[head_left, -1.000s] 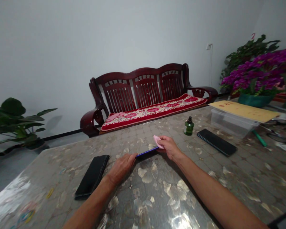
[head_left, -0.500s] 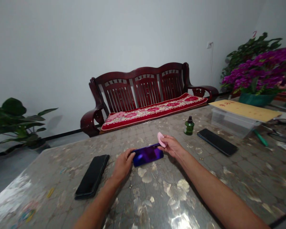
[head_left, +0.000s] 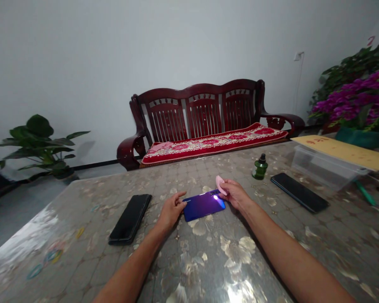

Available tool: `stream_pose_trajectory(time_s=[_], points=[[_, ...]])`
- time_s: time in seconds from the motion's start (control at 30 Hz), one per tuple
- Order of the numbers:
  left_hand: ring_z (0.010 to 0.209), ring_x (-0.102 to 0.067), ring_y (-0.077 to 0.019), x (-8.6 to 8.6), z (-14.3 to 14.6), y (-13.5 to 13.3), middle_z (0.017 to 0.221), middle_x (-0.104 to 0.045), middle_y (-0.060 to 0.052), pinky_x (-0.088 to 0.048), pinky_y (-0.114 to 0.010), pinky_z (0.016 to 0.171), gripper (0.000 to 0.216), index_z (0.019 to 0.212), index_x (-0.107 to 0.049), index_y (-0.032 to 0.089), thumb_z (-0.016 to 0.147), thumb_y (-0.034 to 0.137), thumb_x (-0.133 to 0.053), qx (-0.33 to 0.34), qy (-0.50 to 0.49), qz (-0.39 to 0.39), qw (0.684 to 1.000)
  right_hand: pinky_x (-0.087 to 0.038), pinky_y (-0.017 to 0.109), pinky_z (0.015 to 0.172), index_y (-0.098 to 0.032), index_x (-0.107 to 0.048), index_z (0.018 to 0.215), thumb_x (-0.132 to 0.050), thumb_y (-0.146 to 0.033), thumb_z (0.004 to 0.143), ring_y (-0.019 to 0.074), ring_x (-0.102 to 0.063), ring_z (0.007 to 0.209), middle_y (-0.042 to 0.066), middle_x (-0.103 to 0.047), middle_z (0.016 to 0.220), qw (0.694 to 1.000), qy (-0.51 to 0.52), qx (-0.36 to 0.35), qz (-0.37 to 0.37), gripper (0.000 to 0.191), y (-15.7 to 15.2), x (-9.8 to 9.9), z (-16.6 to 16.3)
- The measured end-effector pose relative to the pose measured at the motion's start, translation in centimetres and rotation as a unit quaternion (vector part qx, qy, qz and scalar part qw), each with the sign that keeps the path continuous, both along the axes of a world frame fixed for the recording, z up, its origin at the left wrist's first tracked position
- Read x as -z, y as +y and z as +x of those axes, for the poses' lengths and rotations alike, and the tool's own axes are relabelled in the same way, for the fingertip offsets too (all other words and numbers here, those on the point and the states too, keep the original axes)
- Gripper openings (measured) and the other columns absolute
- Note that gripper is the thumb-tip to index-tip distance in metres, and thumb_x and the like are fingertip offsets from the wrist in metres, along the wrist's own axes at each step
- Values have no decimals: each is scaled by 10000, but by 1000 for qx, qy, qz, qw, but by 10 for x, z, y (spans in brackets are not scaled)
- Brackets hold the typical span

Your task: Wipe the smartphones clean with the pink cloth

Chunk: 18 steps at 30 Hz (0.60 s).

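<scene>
A blue-purple smartphone point(head_left: 204, 206) lies back side up on the table, with its camera strip at the top right and a bright light spot on it. My left hand point(head_left: 171, 210) is at the phone's left end, thumb on the corner and index finger stretched out above the edge. In my right hand point(head_left: 234, 193) a small folded pink cloth point(head_left: 220, 184) is pinched, beside the phone's camera end. A black phone point(head_left: 131, 219) lies to the left, and another dark phone point(head_left: 298, 191) to the right. Behind my right hand stands a green bottle point(head_left: 260, 167) with a black cap.
The patterned tablecloth point(head_left: 214, 252) covers the table. At the right are a clear plastic box point(head_left: 328, 166) with a yellow sheet point(head_left: 344, 151) on top, a green pen-like object point(head_left: 364, 192) and purple flowers point(head_left: 356, 101). Coloured rubber bands point(head_left: 52, 256) lie front left. A wooden bench point(head_left: 202, 113) stands behind.
The view has shifted, so everything appears farther right. The phone's back now looks flatter to the table, with its camera strip showing. My left index finger has lifted away from it.
</scene>
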<state>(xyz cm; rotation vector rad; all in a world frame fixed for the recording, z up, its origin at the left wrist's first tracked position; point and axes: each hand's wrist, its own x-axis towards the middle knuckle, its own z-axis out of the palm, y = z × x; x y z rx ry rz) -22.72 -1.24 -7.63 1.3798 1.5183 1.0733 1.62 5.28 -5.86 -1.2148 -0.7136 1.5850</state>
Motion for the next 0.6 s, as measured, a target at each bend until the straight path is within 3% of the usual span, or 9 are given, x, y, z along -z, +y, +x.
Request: stream_pose_trajectory(time_s=[0.2, 0.5, 0.6], points=[[686, -633, -165, 5, -5, -2, 761, -686, -16, -474, -264, 643, 583, 1245, -606, 94, 688, 245, -689, 17, -25, 0, 1000, -496, 152, 354, -154, -595, 824, -630, -60, 753, 84, -536, 514, -15, -581, 667, 1000, -28, 0, -8, 123, -1, -5, -2], [914, -696, -230, 20, -10, -3, 1002, -748, -87, -526, -372, 868, 535, 1192, -634, 143, 668, 213, -716, 22, -52, 2, 998, -477, 138, 355, -150, -584, 812, -588, -34, 781, 77, -528, 504, -11, -584, 654, 998, -57, -6, -15, 120, -3, -8, -2], [925, -698, -229, 22, -9, -4, 998, -748, -82, -528, -380, 886, 535, 1186, -633, 147, 661, 207, -717, 20, -58, 2, 998, -475, 141, 359, -155, -578, 792, -600, -40, 763, 81, -528, 500, -13, -583, 640, 998, -64, -11, -13, 120, -3, -7, -1]])
